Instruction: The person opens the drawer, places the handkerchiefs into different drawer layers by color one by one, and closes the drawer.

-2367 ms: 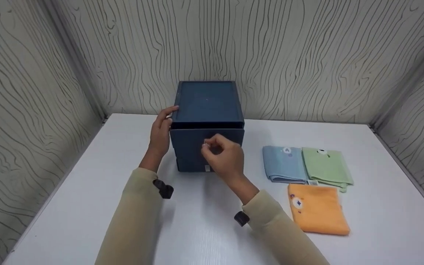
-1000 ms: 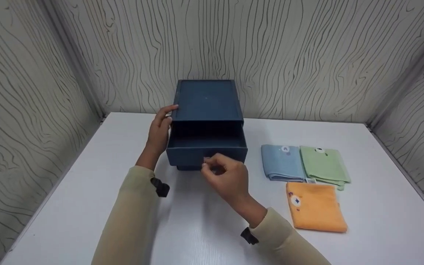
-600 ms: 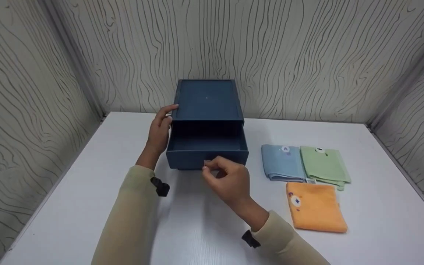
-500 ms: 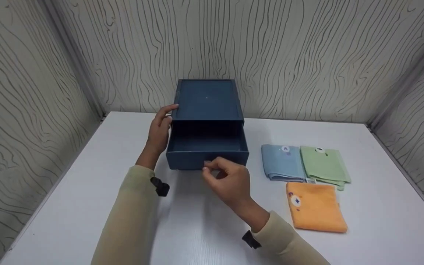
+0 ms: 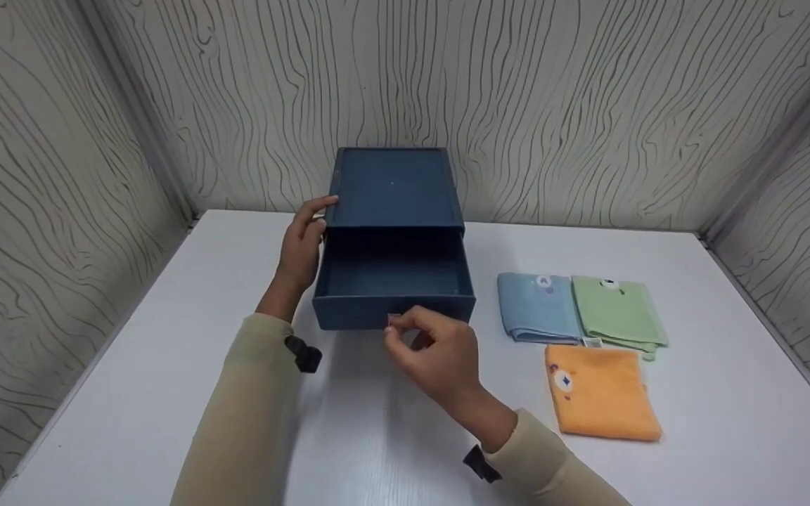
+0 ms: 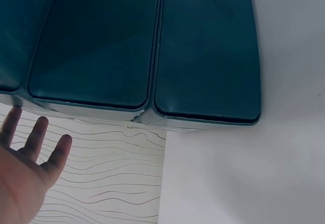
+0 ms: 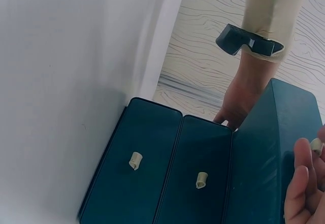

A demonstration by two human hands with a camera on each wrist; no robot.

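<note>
A dark blue drawer unit (image 5: 394, 188) stands on the table, its top drawer (image 5: 349, 313) pulled well out and showing a bare inside. My right hand (image 5: 440, 355) pinches the small pale pull tab (image 7: 316, 146) on that drawer's front between thumb and forefinger. Against the unit's left side rests my left hand (image 5: 299, 256), one fingertip on the top edge; the left wrist view has its fingers (image 6: 35, 137) spread. In the right wrist view the two lower drawers (image 7: 203, 153) are closed, each with its own pale tab.
To the right on the white table (image 5: 131, 393) lie three folded cloths: a blue one (image 5: 538, 313), a green one (image 5: 619, 316) beside it and an orange one (image 5: 609, 397) nearer me. A wood-patterned wall (image 5: 553, 105) rises right behind the unit.
The top drawer has slid out towards me from nearly closed, and my right hand has come back with it, still pinching the tab. My left hand has stayed on the unit's side.
</note>
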